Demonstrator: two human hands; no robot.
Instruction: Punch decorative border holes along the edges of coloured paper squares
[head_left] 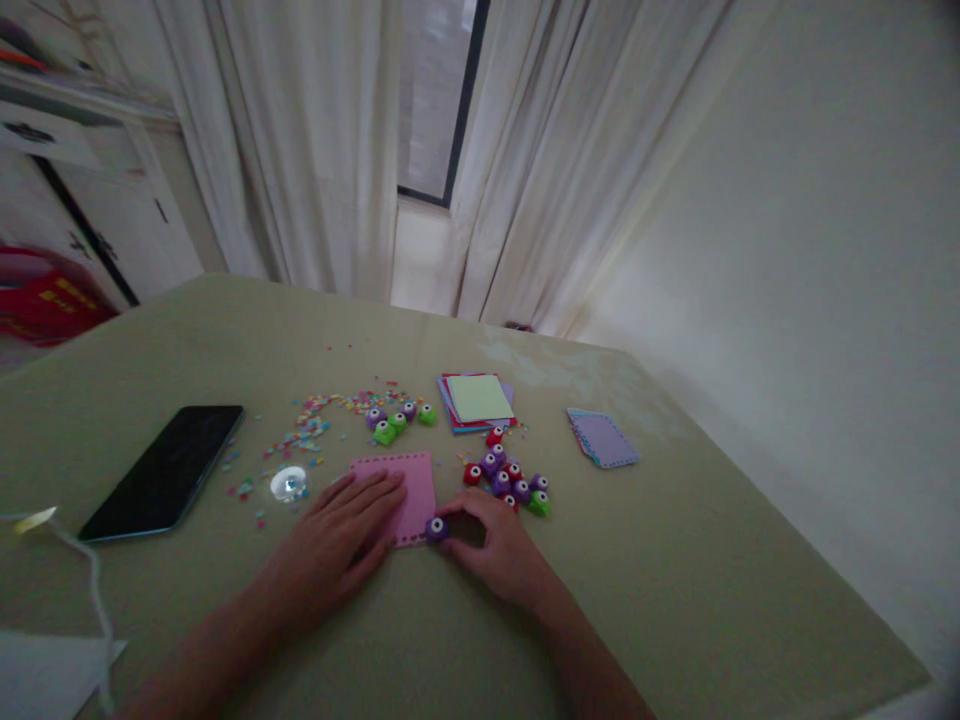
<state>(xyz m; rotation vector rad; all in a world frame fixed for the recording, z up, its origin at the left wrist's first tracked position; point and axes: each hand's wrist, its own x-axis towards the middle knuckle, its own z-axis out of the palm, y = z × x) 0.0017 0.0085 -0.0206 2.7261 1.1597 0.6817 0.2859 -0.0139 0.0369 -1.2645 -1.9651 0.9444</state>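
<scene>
A pink square card (414, 490) with small holes punched along its edges lies on the table in front of me. My left hand (349, 520) rests flat across its left part, fingers stretched out, covering some of it. At the card's lower right corner sits a small purple craft punch (436, 530) with an eye-like button. My right hand (491, 545) pinches this punch from the right between thumb and fingers. Close beyond that hand is a cluster of purple, red and green craft punches (501, 482). Several more green and purple punches (397, 422) stand behind the card.
Colourful paper confetti (311, 425) is scattered left of and behind the card, around a clear round dish (289, 484). A dark tablet (169, 470) and a white cable (96, 590) lie left. Stacked square papers (480, 398) are behind, and punched cards (604, 440) lie right.
</scene>
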